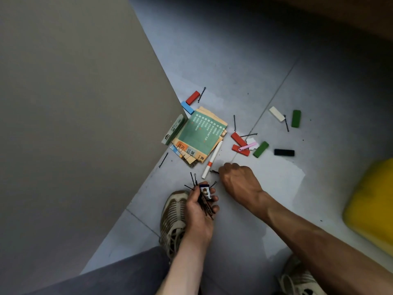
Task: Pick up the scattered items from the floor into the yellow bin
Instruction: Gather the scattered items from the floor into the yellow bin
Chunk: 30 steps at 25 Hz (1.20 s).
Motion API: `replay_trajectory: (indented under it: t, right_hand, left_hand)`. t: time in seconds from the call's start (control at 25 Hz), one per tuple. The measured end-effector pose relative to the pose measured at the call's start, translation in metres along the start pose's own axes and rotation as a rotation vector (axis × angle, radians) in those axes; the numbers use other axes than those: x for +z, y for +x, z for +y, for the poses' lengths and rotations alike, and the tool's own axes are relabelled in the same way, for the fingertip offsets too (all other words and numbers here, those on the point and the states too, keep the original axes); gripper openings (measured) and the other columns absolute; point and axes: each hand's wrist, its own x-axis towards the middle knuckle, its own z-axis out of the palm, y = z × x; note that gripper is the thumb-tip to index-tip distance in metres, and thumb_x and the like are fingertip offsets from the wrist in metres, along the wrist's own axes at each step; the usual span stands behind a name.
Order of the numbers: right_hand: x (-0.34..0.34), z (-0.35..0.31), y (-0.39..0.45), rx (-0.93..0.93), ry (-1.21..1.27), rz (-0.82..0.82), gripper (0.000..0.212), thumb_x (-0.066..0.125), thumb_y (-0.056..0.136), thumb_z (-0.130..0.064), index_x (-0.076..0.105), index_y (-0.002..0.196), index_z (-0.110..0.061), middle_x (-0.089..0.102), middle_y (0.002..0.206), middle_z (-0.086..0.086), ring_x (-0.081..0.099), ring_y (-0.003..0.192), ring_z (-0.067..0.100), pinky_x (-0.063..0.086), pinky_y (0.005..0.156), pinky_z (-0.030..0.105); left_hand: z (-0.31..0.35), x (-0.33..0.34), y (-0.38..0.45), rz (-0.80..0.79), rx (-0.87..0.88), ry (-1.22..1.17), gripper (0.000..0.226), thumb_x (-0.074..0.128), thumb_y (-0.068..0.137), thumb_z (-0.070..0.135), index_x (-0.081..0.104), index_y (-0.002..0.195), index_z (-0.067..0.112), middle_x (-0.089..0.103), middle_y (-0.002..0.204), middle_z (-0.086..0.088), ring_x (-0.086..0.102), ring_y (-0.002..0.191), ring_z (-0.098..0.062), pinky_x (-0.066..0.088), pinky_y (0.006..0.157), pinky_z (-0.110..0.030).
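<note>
The left hand (200, 207) is gripping a bundle of hairpins (205, 202); the right hand (238, 179) is pinching one hairpin (214, 172) off the floor (265, 199), fingertips hidden. The yellow bin (372, 205) is sitting cropped, blurred.

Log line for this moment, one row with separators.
left hand: holds bundle of hairpins | right hand: pinches hairpin on floor | yellow bin: at right | blocks, booklets, pen: still scattered

From my remote station: a pale grey tiled floor (276, 60), crossed by dark grout lines (280, 86) running from 1 o'clock toward centre. A flat grey-beige panel (74, 113), wall or furniture side I cannot tell, fills the 9 to 11 o'clock area. A brown wooden edge (350, 15) sits in shadow at 1 o'clock.
</note>
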Motion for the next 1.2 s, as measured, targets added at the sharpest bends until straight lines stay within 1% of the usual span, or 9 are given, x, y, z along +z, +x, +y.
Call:
replay_trajectory:
  t: [0.16, 0.28, 0.44, 0.68, 0.8, 0.88, 1.0, 1.12, 1.2]
  right_hand:
    - [0.007, 0.0, 0.002, 0.013, 0.087, -0.009, 0.014, 0.041, 0.095, -0.012, 0.054, 0.097, -0.007, 0.06, 0.096, 0.013, 0.062, 0.076, 0.034, 0.039, 0.056, 0.038]
    - [0.01, -0.007, -0.002, -0.106, 0.162, 0.005, 0.012, 0.047, 0.094, -0.019, 0.054, 0.093, -0.01, 0.06, 0.094, 0.011, 0.062, 0.078, 0.033, 0.046, 0.06, 0.04]
    - [0.013, -0.009, -0.002, -0.174, 0.08, -0.006, 0.011, 0.053, 0.092, -0.018, 0.062, 0.094, -0.012, 0.061, 0.097, 0.009, 0.061, 0.084, 0.032, 0.047, 0.061, 0.04]
    - [0.016, -0.022, -0.009, -0.182, -0.067, 0.138, 0.017, 0.058, 0.077, -0.023, 0.062, 0.065, -0.011, 0.059, 0.062, 0.009, 0.055, 0.043, 0.026, 0.031, 0.037, 0.025]
    - [0.021, -0.022, -0.013, -0.032, -0.038, 0.121, 0.014, 0.074, 0.069, -0.017, 0.063, 0.071, -0.008, 0.06, 0.062, 0.01, 0.058, 0.044, 0.027, 0.033, 0.038, 0.025]
    - [0.022, -0.01, -0.018, 0.142, 0.196, 0.051, 0.015, 0.064, 0.081, -0.022, 0.059, 0.087, -0.01, 0.064, 0.079, 0.01, 0.062, 0.064, 0.03, 0.036, 0.05, 0.03]
    - [0.006, 0.014, -0.045, 0.397, 0.715, -0.002, 0.017, 0.055, 0.089, -0.032, 0.048, 0.077, -0.022, 0.059, 0.076, 0.0, 0.051, 0.063, 0.015, 0.036, 0.052, 0.03]
    - [-0.039, 0.031, -0.088, 0.581, 1.179, 0.218, 0.017, 0.057, 0.084, -0.022, 0.051, 0.069, -0.019, 0.055, 0.06, -0.005, 0.048, 0.052, 0.01, 0.041, 0.048, 0.026]
    - [-0.071, 0.046, -0.131, 0.647, 1.336, 0.432, 0.012, 0.056, 0.081, -0.016, 0.053, 0.069, -0.016, 0.053, 0.055, -0.003, 0.049, 0.048, 0.012, 0.043, 0.045, 0.03]
  left_hand:
    - [0.003, 0.0, -0.004, -0.002, 0.008, -0.025, 0.029, 0.042, 0.101, 0.024, 0.066, 0.097, 0.01, 0.069, 0.07, -0.007, 0.058, 0.053, -0.015, 0.036, 0.042, -0.02]
    - [0.006, 0.0, -0.004, -0.013, 0.015, -0.076, 0.028, 0.042, 0.1, 0.025, 0.066, 0.099, 0.009, 0.069, 0.073, -0.007, 0.058, 0.053, -0.015, 0.036, 0.042, -0.021]
    - [0.008, 0.002, -0.006, -0.016, 0.009, -0.105, 0.027, 0.043, 0.1, 0.025, 0.065, 0.097, 0.011, 0.069, 0.072, -0.008, 0.058, 0.052, -0.016, 0.036, 0.041, -0.021]
    - [0.01, 0.002, -0.005, -0.017, 0.002, -0.122, 0.027, 0.043, 0.099, 0.026, 0.067, 0.095, 0.013, 0.068, 0.071, -0.005, 0.059, 0.052, -0.014, 0.037, 0.042, -0.019]
    - [0.01, 0.0, -0.007, -0.001, 0.007, -0.114, 0.029, 0.044, 0.1, 0.025, 0.068, 0.094, 0.01, 0.069, 0.072, -0.008, 0.06, 0.053, -0.015, 0.039, 0.041, -0.02]
    - [0.011, 0.0, -0.007, 0.007, 0.025, -0.114, 0.028, 0.043, 0.1, 0.024, 0.067, 0.095, 0.011, 0.068, 0.072, -0.008, 0.059, 0.054, -0.016, 0.037, 0.041, -0.021]
    - [0.01, 0.009, -0.012, 0.001, 0.048, -0.085, 0.026, 0.04, 0.101, 0.023, 0.063, 0.094, 0.012, 0.065, 0.07, -0.006, 0.055, 0.054, -0.015, 0.034, 0.04, -0.02]
    - [0.003, 0.048, -0.035, -0.14, 0.046, 0.014, 0.026, 0.039, 0.102, 0.023, 0.061, 0.092, 0.014, 0.061, 0.067, -0.005, 0.051, 0.052, -0.013, 0.03, 0.039, -0.019]
    - [-0.018, 0.101, -0.067, -0.348, 0.014, 0.133, 0.024, 0.041, 0.101, 0.023, 0.061, 0.09, 0.015, 0.06, 0.067, -0.005, 0.05, 0.05, -0.013, 0.028, 0.038, -0.018]
